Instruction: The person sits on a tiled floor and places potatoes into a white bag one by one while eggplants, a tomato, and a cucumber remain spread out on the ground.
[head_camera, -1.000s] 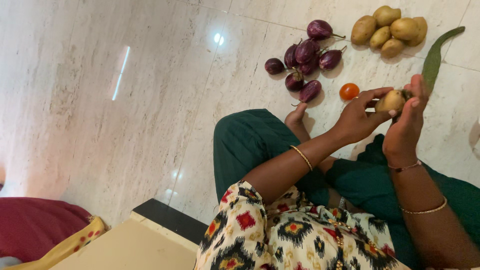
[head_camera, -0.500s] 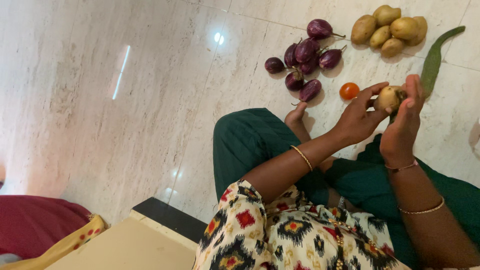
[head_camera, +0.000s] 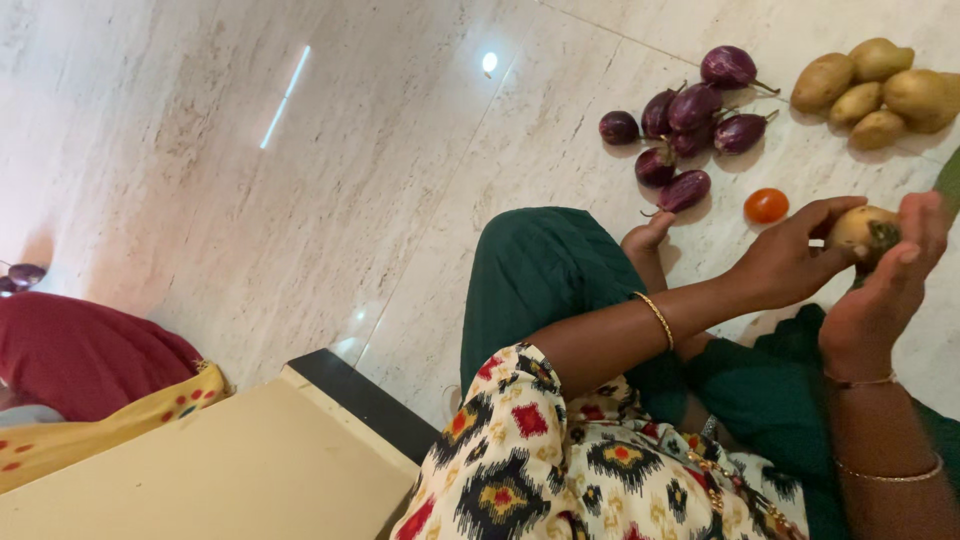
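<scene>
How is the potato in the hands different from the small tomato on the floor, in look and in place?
The potato is tan and oval with a dark patch on one end; the tomato is orange-red, smooth and round. The potato looks larger than the tomato. The potato is held off the floor between the left hand and the right hand; the tomato lies alone on the marble floor, untouched. Both look whole and uncut.

There are no packages, labels, signs or screens to see here, not near the hands and not anywhere else on the floor.
</scene>
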